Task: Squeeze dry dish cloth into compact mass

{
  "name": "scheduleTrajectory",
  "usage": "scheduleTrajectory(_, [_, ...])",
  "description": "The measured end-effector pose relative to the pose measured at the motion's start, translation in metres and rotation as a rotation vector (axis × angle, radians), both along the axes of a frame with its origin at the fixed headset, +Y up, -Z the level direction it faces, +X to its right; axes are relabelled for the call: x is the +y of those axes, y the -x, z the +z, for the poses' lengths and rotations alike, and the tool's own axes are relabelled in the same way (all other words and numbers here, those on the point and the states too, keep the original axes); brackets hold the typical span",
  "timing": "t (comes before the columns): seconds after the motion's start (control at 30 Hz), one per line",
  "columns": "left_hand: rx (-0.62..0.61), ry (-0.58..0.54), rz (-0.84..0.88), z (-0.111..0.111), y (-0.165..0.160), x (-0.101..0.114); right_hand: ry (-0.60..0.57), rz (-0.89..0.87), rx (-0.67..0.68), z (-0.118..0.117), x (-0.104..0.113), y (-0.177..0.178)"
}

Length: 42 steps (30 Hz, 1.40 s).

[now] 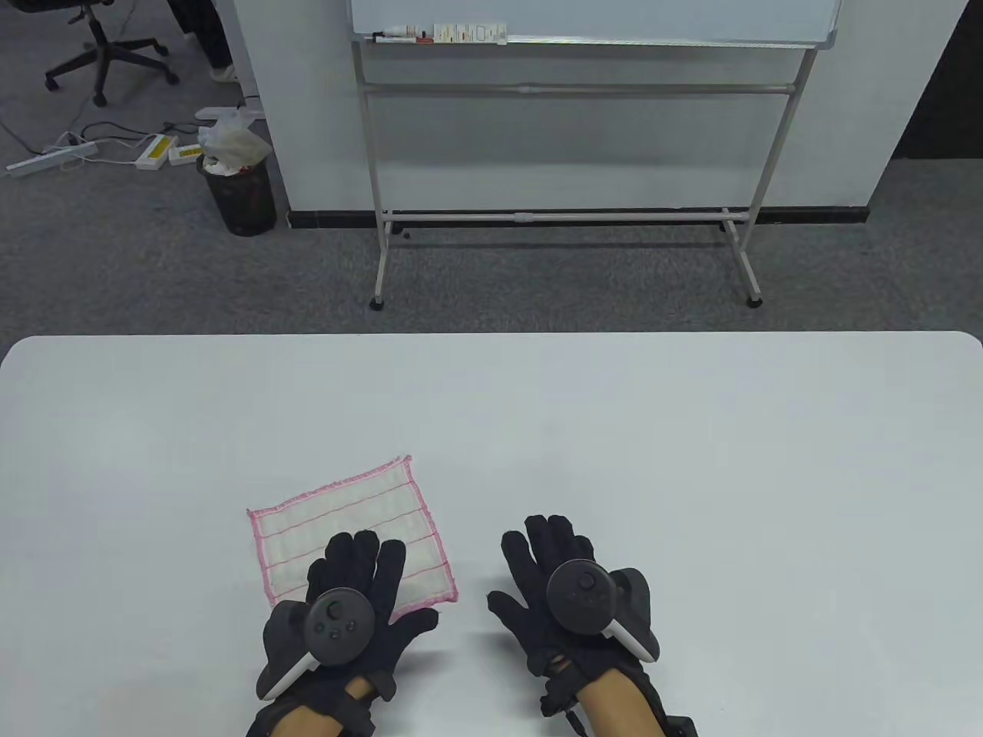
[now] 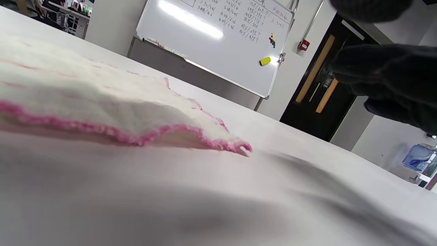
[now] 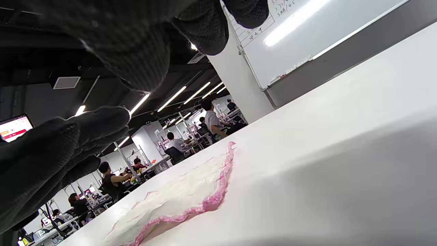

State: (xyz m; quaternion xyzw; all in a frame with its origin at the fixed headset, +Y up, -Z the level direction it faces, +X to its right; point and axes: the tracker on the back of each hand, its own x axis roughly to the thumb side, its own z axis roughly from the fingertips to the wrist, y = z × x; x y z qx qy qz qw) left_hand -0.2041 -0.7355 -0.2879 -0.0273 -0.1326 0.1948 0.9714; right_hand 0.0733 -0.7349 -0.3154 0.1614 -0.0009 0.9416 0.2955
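Observation:
A white dish cloth with pink edging and pink stripes (image 1: 349, 522) lies flat and spread out on the white table (image 1: 614, 430), left of centre near the front. It also shows in the left wrist view (image 2: 102, 102) and the right wrist view (image 3: 184, 194). My left hand (image 1: 349, 591) is over the cloth's near right part, fingers spread, holding nothing. My right hand (image 1: 557, 572) is over the bare table just right of the cloth, fingers spread, holding nothing. Its gloved fingers (image 3: 143, 44) hang in at the top of the right wrist view.
Beyond the table's far edge stands a whiteboard on a wheeled frame (image 1: 568, 115). A black waste bin (image 1: 239, 192) and an office chair (image 1: 107, 46) stand on the carpet at the back left.

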Motion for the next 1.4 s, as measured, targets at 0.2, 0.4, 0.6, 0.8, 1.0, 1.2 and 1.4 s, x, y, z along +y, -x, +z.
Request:
scheduleTrajectory(0.2, [-0.004, 0.006, 0.009, -0.001, 0.002, 0.000, 0.009, -0.012, 0.009, 0.000, -0.001, 0.002])
scheduleTrajectory(0.4, [-0.004, 0.092, 0.015, -0.009, 0.016, -0.004, 0.028, -0.037, 0.019, 0.000, -0.002, 0.005])
scheduleTrajectory(0.6, [0.062, 0.147, 0.017, -0.011, 0.044, -0.005, 0.051, -0.041, 0.048, 0.003, -0.004, 0.014])
scheduleTrajectory(0.8, [0.110, 0.342, 0.002, -0.009, 0.067, -0.018, 0.054, -0.068, 0.065, 0.007, -0.003, 0.021])
scheduleTrajectory(1.0, [0.157, 0.434, -0.068, -0.011, 0.080, -0.037, 0.078, -0.081, 0.073, 0.007, -0.004, 0.024])
scheduleTrajectory(1.2, [0.101, 0.360, -0.199, -0.014, 0.071, -0.048, 0.104, -0.084, 0.086, 0.007, -0.006, 0.027])
scheduleTrajectory(1.4, [0.116, 0.317, -0.293, -0.018, 0.061, -0.048, 0.110, -0.076, 0.090, 0.008, -0.005, 0.024])
